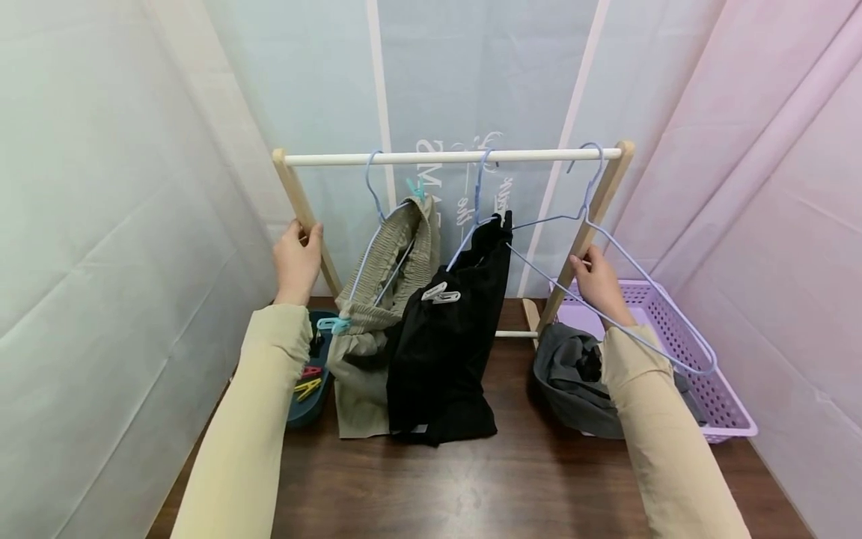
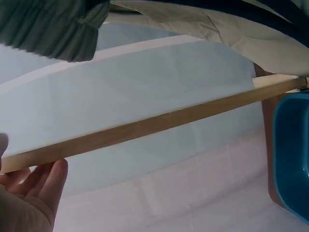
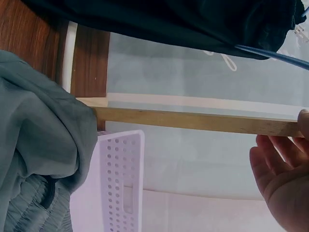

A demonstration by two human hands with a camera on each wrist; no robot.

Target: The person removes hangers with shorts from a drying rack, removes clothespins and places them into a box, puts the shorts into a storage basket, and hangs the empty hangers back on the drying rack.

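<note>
A small clothes rack with a white top rail (image 1: 431,158) and wooden side posts stands before me. My left hand (image 1: 298,258) grips the left post (image 2: 159,124), its fingers and thumb on either side of the wood. The right post (image 3: 193,120) is held by my right hand (image 1: 597,283) in the same way. From the rail hang beige pants (image 1: 367,359) and black pants (image 1: 444,359), each clipped to a blue hanger by clothespins. A bare blue hanger (image 1: 646,278) hangs at the rail's right end, overlapping my right forearm in the head view.
Behind the right post sits a purple basket (image 1: 730,404), with grey clothing (image 1: 572,382) draped over its near side. A teal tub (image 2: 289,145) with several clothespins (image 1: 308,389) stands at the left on the brown table (image 1: 431,486). Pale curtains surround it.
</note>
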